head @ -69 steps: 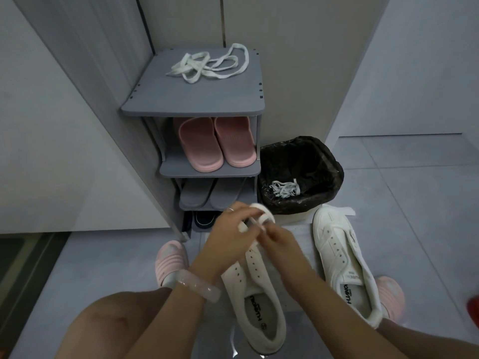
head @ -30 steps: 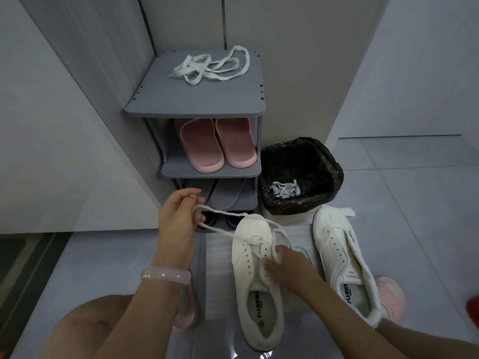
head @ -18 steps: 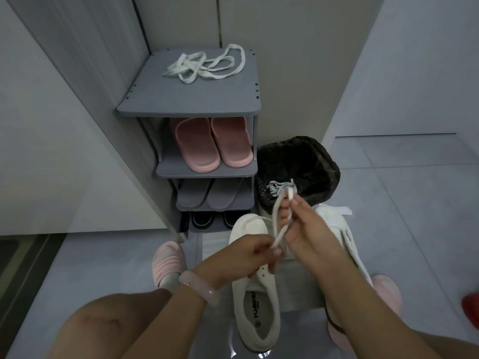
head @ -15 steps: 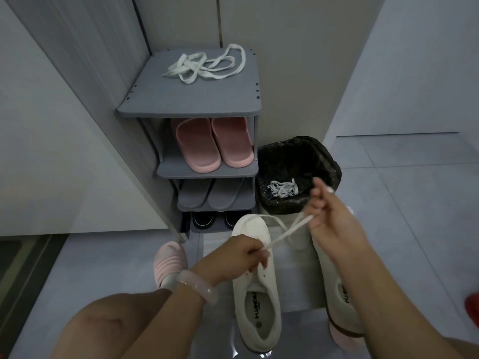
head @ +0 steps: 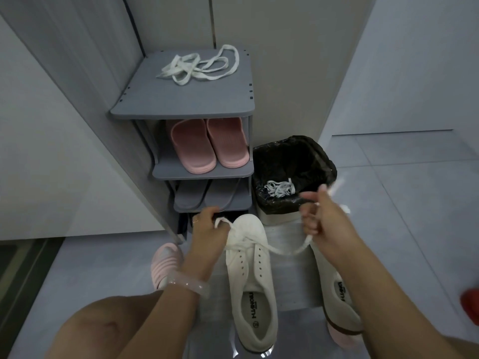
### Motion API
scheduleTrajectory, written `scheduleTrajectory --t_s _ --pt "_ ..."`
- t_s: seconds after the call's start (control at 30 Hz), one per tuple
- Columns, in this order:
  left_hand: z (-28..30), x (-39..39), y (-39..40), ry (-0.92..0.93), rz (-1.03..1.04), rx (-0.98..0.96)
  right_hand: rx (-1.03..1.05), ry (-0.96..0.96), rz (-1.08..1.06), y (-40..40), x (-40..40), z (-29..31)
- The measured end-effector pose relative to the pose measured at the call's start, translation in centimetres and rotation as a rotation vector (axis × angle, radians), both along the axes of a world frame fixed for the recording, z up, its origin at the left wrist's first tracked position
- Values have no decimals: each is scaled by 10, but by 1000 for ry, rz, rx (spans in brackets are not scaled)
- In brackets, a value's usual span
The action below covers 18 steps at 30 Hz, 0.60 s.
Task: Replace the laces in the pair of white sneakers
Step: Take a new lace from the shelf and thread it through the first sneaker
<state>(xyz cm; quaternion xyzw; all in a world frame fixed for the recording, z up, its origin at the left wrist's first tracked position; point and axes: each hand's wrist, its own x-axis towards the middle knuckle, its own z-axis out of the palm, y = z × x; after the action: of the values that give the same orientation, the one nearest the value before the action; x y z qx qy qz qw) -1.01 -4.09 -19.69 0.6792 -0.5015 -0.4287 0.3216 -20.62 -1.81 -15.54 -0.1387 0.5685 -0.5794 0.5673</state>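
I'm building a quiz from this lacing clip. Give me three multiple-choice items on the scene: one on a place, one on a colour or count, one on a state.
1. Where does the loose spare lace lie?
A. on the top of the shoe rack
B. on the floor
C. inside a sneaker

2. What colour are the slippers on the rack's upper shelf?
A. blue
B. pink
C. black

3. How do the hands stand?
A. both idle
B. each grips an end of one lace
C. only the left grips

Key: 1 A, the spare lace lies on the shoe rack top. 2 B, the slippers are pink. 3 B, the left hand and right hand each grip an end of the lace threaded through the left sneaker.
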Motion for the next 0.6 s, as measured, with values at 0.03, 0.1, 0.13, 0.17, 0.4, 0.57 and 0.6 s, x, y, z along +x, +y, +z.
scheduleTrajectory --t_s 0.03,0.1,0.13,0.17,0.4,0.57,0.6 --pt "6 -4 4 -44 -128 -69 4 -1 108 2 11 -1" --pt "15 -13 13 15 -372 -76 -48 -32 223 6 29 -3" --pt "20 -17 17 96 -461 13 -100 -43 238 8 35 -4" --pt "25 -21 22 170 -535 104 -149 -49 235 9 39 -4" --pt "24 -25 26 189 -799 200 -173 -271 51 -1 33 3" --pt "13 -10 9 -234 -527 -62 -188 -212 -159 -4 8 3" --pt "12 -8 7 -305 -475 -100 -194 -184 -171 -4 5 3"
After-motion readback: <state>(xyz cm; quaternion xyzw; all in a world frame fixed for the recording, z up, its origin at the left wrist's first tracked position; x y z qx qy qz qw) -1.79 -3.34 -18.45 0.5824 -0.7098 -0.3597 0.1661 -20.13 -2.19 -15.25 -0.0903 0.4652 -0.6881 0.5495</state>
